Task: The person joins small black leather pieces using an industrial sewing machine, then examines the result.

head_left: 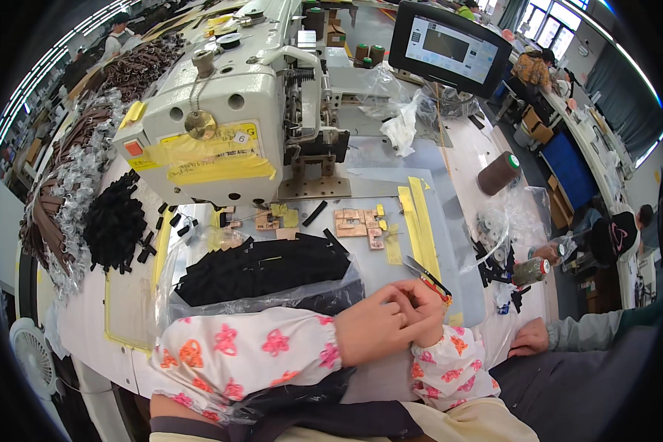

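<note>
My right hand is closed around a pair of small scissors with red and yellow handles, the dark blades pointing up and left. Against it presses my left hand, its fingers bent and drawn together at the right hand's fingers. Whatever they may pinch is hidden. Both forearms wear white sleeve covers with pink and orange flowers. Just beyond my left forearm, a heap of black fabric strips lies on a clear plastic bag. Yellow tape strips run along the table beyond the scissors.
A large sewing machine stands ahead, with a screen at right. Small copper-coloured blocks lie before it. Black pieces are piled left. A brown thread cone stands right. Another person's hand rests at the table's right edge.
</note>
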The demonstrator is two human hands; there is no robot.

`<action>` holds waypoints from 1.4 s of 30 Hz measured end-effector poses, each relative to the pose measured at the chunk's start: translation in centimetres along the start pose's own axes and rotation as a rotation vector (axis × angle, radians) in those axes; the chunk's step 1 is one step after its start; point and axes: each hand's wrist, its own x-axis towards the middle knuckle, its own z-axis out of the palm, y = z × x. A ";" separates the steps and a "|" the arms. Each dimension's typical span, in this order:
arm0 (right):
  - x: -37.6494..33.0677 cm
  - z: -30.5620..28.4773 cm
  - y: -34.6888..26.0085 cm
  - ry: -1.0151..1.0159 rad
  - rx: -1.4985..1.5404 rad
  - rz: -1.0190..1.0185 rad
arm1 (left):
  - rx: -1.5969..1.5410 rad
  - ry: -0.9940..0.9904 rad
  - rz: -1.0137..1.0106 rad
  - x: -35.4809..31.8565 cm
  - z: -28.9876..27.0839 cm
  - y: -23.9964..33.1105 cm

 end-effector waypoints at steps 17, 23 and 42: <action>1.3 -5.1 -0.2 0.180 -0.767 -0.371 | 0.351 0.396 -1.154 -20.9 -4.9 11.9; 0.6 -6.2 0.5 0.205 -0.531 -0.289 | 0.361 0.155 -1.121 -20.4 -4.5 11.9; -14.6 -7.6 0.3 0.370 -0.510 -0.393 | 0.408 0.363 -1.084 -21.5 -2.8 11.9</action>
